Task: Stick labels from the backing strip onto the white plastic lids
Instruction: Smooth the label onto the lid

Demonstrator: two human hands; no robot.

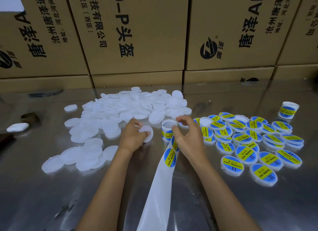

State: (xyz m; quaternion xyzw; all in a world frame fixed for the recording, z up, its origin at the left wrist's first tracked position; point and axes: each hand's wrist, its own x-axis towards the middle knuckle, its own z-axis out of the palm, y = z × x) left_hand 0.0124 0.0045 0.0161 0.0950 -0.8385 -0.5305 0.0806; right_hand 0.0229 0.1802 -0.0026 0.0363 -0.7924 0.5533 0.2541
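Left hand (pixel 133 136) grip curled, right hand (pixel 187 138) fingers pinching

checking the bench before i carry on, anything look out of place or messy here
One oddity: among the labelled lids, one lid lies without a label showing. Otherwise nothing looks spilled or damaged.

The backing strip (pixel 154 193) runs off the bottom edge, its end unseen.

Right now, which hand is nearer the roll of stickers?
The right hand: its fingers touch the label roll. The left hand is apart to the roll's left, holding a blank lid.
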